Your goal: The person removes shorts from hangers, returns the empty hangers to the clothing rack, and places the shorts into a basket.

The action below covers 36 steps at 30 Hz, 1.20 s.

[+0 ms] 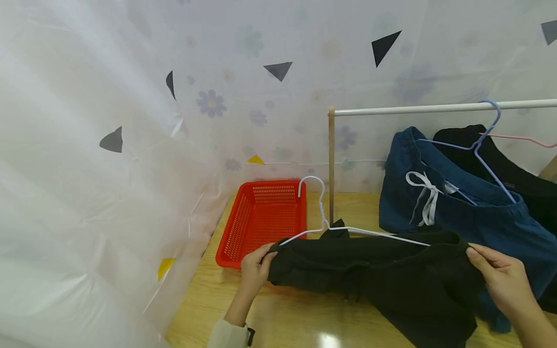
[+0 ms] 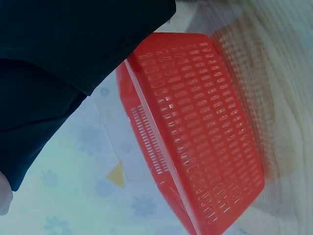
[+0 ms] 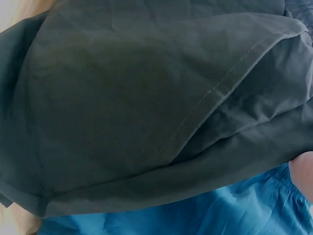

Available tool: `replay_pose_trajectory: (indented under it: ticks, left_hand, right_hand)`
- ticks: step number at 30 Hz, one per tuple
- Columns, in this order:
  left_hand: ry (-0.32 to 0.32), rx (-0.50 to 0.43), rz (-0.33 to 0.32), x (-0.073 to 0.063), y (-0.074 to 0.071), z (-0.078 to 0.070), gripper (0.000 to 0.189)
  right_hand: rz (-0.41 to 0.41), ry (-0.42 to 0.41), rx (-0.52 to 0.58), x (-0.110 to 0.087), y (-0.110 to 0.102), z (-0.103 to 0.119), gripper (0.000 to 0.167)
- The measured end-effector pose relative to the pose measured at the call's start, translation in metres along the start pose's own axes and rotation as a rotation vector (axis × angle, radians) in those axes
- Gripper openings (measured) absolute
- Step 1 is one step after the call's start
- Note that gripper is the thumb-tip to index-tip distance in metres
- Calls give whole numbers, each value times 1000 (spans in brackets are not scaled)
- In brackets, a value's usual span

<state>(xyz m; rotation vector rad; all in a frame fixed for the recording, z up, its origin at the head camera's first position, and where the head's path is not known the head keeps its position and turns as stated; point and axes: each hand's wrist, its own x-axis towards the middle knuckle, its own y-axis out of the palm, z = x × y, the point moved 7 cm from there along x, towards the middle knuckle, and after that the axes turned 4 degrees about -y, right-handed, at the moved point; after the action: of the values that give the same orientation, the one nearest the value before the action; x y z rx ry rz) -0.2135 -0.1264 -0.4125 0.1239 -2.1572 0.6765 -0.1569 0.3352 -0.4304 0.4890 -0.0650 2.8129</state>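
Observation:
Black shorts [image 1: 417,275] are stretched sideways between my two hands, with a white hanger [image 1: 324,223] inside their waistband. At the left end of the waistband, my left hand [image 1: 256,265] pinches the cloth near the hanger's tip. My right hand [image 1: 500,275] grips the opposite end of the waistband between thumb and fingers. The hanger's hook stands up above the cloth, and its right tip is hidden in the shorts. In the right wrist view the black cloth [image 3: 107,107] fills most of the picture, with a stitched hem showing.
A red basket [image 1: 274,217] stands on the wooden table [image 1: 204,299] behind my left hand. To the right, a rack with a white rail [image 1: 404,109] and wooden post [image 1: 331,169] carries blue shorts [image 1: 457,222] on a lavender hanger [image 1: 476,145]. Behind them hangs a black garment [image 1: 465,137].

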Motion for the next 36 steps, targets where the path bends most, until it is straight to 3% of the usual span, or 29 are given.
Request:
replay_pose_trajectory:
  ticks: [4,7,12,17,23,26,32,36]
  left_hand:
    - [-21,-42,15,0,0,-2,21]
    - [-76,-163,19,6,-3,-9,20]
    - [-72,-301,22,16,0,-16,19]
    - [-64,-310,18,12,13,-1,18]
    - [-139,-318,36,5,24,6,18]
    - [-153,-319,49,4,28,4,19]
    - [-163,-286,62,12,27,-12,16]
    - [-150,-269,62,18,22,-28,15]
  right_hand:
    - [-23,26,-77,-3,-4,-2,34]
    - [-29,43,-141,-5,-4,-5,34]
    - [-47,42,-61,-8,0,-9,36]
    - [-56,90,-162,-11,2,-20,41]
    - [-50,190,-261,-13,-10,-83,20]
    - [-53,186,-341,-15,-10,-104,23]
    - [-91,121,-470,-24,18,-87,10]
    - [-143,121,-527,-33,32,-87,15]
